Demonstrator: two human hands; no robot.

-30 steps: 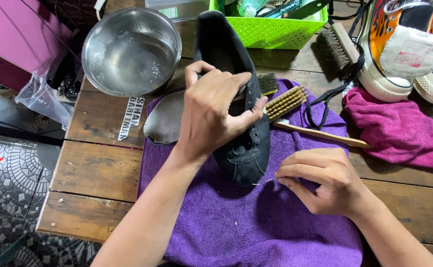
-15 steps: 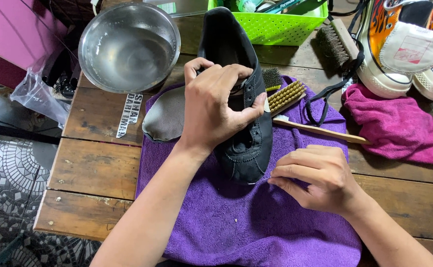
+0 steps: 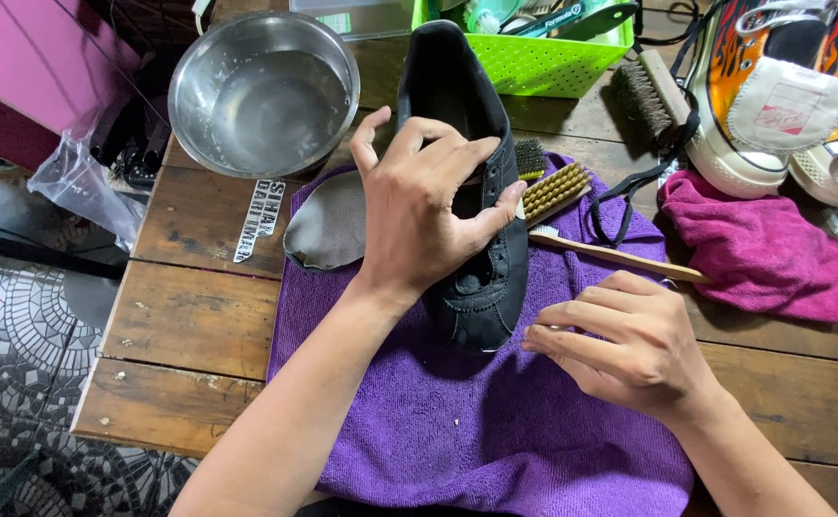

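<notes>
A long white sticker [image 3: 254, 221] with black block lettering lies flat on the wooden table [image 3: 189, 325], just below the steel bowl [image 3: 264, 94] and left of the purple cloth [image 3: 495, 421]. A clear plastic bag [image 3: 84, 187] hangs off the table's left edge. In the green basket [image 3: 534, 57] at the top lies what looks like a dark tube or pack with white print [image 3: 558, 14], partly cut off. On the flame-patterned sneaker [image 3: 773, 86], a cream tongue carries a red-and-white label [image 3: 781, 117]

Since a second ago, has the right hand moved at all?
Yes. The right hand has slid up the purple towel, closer to the wooden toothbrush; its fingers have loosened from their pinch.
</notes>
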